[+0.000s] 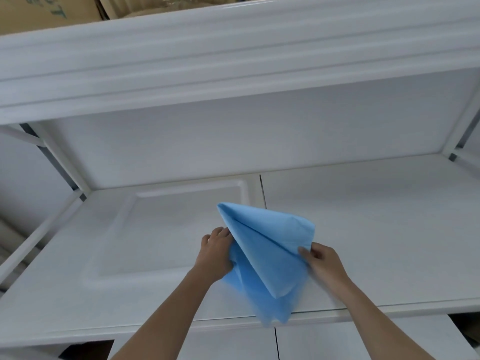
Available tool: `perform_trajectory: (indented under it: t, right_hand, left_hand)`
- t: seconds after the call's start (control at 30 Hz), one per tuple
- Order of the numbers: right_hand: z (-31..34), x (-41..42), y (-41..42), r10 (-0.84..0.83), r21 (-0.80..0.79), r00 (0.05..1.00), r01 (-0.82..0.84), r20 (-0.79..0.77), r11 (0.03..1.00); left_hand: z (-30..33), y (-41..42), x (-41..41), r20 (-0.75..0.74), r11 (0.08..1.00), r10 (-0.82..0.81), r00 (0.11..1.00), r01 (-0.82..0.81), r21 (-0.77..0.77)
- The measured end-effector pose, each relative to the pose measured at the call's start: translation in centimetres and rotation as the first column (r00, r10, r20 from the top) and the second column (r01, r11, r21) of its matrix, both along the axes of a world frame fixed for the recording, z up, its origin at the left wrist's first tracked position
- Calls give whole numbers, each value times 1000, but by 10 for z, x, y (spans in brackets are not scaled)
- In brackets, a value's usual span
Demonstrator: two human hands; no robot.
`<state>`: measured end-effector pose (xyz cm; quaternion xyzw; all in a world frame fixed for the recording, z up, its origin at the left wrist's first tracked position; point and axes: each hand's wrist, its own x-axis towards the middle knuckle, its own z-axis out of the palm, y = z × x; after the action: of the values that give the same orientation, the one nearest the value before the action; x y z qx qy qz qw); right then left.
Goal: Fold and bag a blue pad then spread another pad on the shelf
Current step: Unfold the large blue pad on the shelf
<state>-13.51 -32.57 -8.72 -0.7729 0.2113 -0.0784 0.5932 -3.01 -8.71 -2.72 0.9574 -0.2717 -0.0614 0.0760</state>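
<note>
Both hands are on the blue pad [265, 250], lower centre of the frame, above the white shelf [155, 255]. The left hand [217, 252] grips its left edge with curled fingers; the right hand [320, 258] pinches the right corner. Folded layers hang down over the shelf's front edge.

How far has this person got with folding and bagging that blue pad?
Done: nothing looks finished, and no bag or second pad is in view. In hand: the left hand and right hand each grip the blue pad, bunched and partly folded, above the white shelf. Left: finishing the fold, bagging it, then spreading another pad.
</note>
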Motion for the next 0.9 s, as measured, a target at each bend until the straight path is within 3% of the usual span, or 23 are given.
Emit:
perform_trajectory:
  t: [0.23,0.33,0.47,0.6,0.8,0.9]
  right_hand:
    - [-9,1,-5,-132,-56,989,136,64,989]
    - [-14,3,-11,-167,-44,983,171,81,984]
    - [-14,5,-14,-220,121,974,211,60,970]
    - [-14,8,-15,-265,252,963,246,41,936]
    - [-11,5,-12,-309,259,949,283,63,923]
    - [-11,4,-13,-300,137,952,289,63,947]
  left_hand:
    - [1,-7,-1,-59,997,-39,998,36,-61]
    - [-2,-9,5,-168,980,36,985,-68,-189]
    - [0,-10,7,-321,873,87,943,-227,-431]
    - [4,-11,5,-369,799,83,926,-283,-530]
    - [8,-11,5,-540,631,115,834,-481,-608]
    - [9,-13,7,-624,572,164,764,-589,-571]
